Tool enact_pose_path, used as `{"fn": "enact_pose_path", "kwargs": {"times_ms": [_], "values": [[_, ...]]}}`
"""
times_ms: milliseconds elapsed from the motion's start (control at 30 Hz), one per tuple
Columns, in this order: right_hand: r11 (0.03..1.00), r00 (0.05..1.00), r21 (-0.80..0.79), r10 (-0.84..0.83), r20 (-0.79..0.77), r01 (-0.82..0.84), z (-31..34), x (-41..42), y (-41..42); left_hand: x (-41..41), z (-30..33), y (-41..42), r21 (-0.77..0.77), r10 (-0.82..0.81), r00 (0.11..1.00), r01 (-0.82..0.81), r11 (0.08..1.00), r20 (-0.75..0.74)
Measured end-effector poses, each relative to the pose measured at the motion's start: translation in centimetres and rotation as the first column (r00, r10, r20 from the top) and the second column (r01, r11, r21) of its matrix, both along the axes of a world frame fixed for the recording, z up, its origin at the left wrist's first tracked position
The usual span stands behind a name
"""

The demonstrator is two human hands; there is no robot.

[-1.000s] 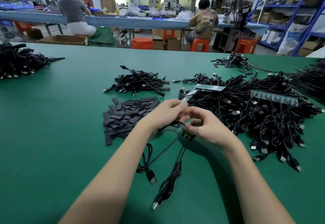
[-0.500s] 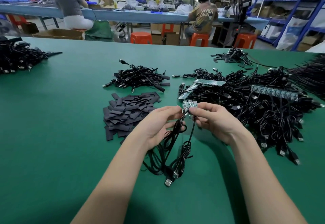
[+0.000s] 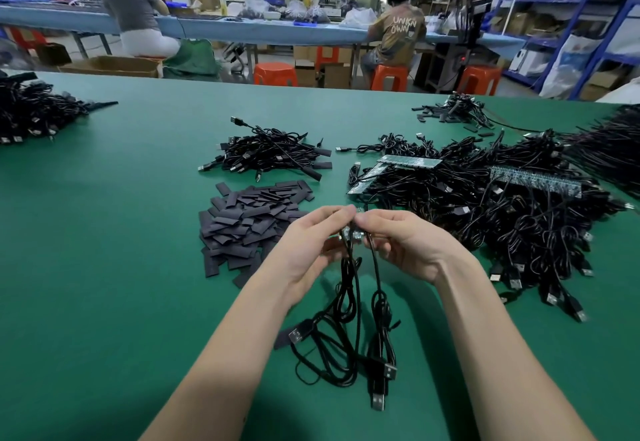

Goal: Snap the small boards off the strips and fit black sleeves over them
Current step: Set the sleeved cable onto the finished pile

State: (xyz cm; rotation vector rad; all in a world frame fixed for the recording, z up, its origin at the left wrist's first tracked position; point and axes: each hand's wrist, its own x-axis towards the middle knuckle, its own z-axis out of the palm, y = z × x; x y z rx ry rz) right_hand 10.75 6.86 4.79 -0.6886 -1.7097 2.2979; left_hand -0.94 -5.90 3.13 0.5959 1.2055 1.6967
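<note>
Both hands meet above the green table [image 3: 104,267], left hand [image 3: 311,243] and right hand [image 3: 405,243] pinching what seems a small board piece [image 3: 351,234] between them, cables [image 3: 346,329] dangling toward the near edge.

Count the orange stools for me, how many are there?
3, all on the floor past the green table. One stands free in the middle, one is under the seated person in the brown shirt, and one is further right. Others may be hidden.

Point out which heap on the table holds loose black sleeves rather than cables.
The flat heap of sleeves just beyond the left hand; the others are tangled cables.
</note>
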Motion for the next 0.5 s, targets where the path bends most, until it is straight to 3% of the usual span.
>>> {"fn": "enact_pose_path", "kwargs": {"times_ms": [100,367,500], "values": [[0.999,0.999,0.004,0.038,0.012,-0.038,-0.3,-0.3,-0.1,0.0,-0.3,-0.1,0.056,-0.003,0.995,-0.003,0.998,0.103],[0.988,0.999,-0.151,0.036,-0.024,-0.039,-1.3,-0.7,-0.5,-1.0,-0.9,-0.5,0.036,-0.047,0.997,0.045,0.998,0.068],[0.989,0.999,-0.147,0.029,0.032,-0.024,-1.4,-0.9,-0.5,-1.2,-1.2,-0.4,0.022,0.016,0.994,-0.019,1.000,0.104]]}}
